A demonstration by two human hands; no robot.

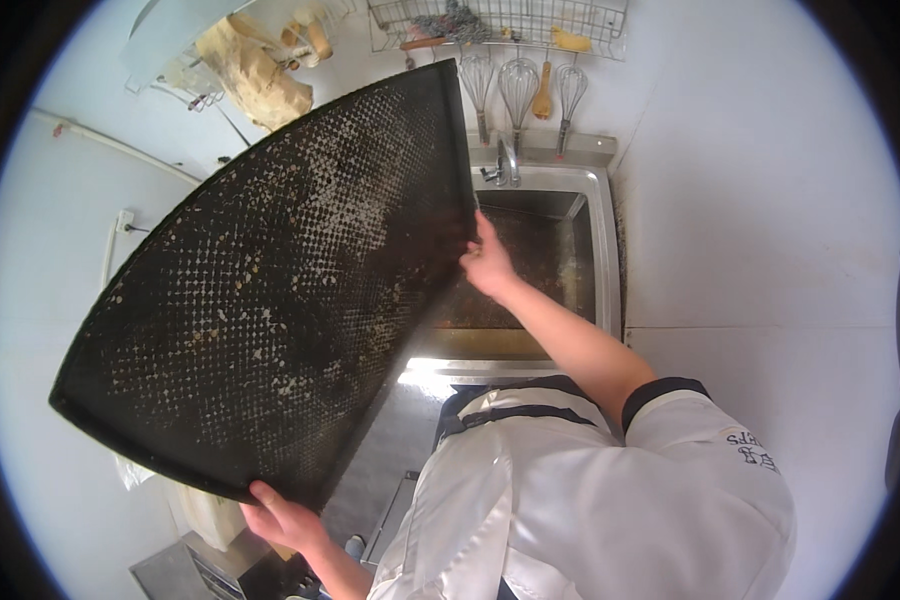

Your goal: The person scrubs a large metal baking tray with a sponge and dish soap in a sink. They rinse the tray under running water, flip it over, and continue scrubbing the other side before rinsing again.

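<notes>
A large dark metal baking tray (270, 300) is held up at a tilt and fills the left middle of the view. Pale and brownish spots in a grid pattern cover its surface; whether these are holes or residue, I cannot tell. My right hand (489, 259) grips its right edge. Down at its lower edge, my left hand (283, 521) holds on with the thumb on the near face. Behind the tray, a stainless steel sink (606, 247) is partly hidden, its basin dark and brownish inside.
A chrome faucet (504, 165) rises at the sink's back. Whisks (518, 86) and a wooden spatula (543, 94) hang below a wire rack (495, 26). A crumpled brown paper bag (259, 75) rests on a shelf at upper left. White walls (750, 225) stand close on the right.
</notes>
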